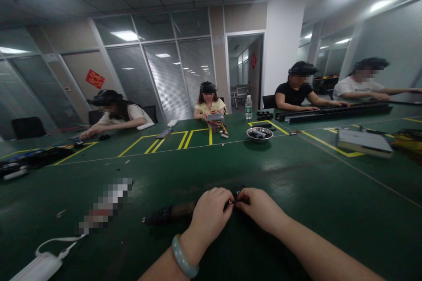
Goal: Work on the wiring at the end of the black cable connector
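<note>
– Yo, holding what in left hand and right hand?
– Pinching a small dark part with the 2, just right of the long dark tool on the desk.

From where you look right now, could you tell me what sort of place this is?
Probably an office room used as a workshop: people work around a big green table with coloured wires and a bowl of small items; window blinds stand behind.
</note>
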`<state>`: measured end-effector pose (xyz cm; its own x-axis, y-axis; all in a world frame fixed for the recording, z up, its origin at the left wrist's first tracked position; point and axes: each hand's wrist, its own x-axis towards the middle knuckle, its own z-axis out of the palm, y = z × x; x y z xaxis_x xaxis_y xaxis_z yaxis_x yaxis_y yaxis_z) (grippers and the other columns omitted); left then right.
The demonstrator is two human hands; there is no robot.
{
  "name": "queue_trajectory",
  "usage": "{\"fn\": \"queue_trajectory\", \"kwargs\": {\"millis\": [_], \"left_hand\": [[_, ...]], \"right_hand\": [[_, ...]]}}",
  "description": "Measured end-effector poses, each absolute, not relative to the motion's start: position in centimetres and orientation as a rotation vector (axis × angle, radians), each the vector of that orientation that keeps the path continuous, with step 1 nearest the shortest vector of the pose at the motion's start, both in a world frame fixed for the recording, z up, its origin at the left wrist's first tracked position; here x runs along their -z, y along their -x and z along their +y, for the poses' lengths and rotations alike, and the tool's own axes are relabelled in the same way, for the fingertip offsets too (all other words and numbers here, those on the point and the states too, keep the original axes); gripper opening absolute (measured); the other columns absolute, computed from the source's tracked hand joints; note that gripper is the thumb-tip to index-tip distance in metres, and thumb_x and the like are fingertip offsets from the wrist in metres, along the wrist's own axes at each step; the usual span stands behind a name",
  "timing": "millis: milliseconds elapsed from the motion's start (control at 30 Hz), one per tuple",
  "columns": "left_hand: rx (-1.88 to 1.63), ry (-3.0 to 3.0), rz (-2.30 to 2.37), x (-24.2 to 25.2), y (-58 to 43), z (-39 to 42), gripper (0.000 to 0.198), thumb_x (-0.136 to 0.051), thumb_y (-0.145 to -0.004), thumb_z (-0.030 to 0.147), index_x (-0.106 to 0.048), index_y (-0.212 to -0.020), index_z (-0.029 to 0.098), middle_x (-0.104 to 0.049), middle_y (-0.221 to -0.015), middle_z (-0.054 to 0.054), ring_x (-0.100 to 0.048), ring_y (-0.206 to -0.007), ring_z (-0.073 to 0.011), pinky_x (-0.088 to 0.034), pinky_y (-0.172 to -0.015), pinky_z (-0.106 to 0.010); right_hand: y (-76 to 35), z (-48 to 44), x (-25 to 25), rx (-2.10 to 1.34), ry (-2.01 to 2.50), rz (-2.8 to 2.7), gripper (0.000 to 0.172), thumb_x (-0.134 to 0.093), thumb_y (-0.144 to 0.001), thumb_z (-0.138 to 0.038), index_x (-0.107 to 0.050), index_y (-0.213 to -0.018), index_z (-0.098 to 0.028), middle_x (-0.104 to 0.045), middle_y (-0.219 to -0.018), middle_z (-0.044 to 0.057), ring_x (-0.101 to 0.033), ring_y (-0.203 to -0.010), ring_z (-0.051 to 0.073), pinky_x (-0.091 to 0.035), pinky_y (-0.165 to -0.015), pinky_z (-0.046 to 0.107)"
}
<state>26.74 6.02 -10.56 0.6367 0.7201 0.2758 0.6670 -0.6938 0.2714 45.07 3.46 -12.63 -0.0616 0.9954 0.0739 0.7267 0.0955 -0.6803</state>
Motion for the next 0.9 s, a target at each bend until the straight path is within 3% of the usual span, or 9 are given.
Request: {"fn": "queue_trajectory", "kwargs": {"millis": [467,900], "left_hand": [[-0.526,-2.685,1.228,10.83,-26.72,6.1,0.012,-0.053,-0.088,0.021,-0.058,-0.098,0.024,-0.062,-0.097,0.001,-0.055,-0.091,-0.0176,-0.04,-0.079,-0.03],[-0.539,-2.679,1.192,10.68,-26.63,6.11,0.005,-0.054,-0.087,0.022,-0.057,-0.091,0.024,-0.06,-0.092,0.002,-0.054,-0.088,-0.0164,-0.039,-0.077,-0.03]], "right_hand": [[-45.06,3.44,12.85,-0.635,1.695,-1.849,0.011,-0.06,-0.083,-0.026,-0.07,-0.083,-0.022,-0.07,-0.083,0.0,-0.062,-0.076,0.016,-0.038,-0.063,0.024],[-45.25,3.9,13.06,-0.796,1.63,-1.702,0.013,-0.061,-0.084,-0.029,-0.069,-0.08,-0.02,-0.069,-0.078,-0.001,-0.061,-0.071,0.015,-0.038,-0.061,0.023]]}}
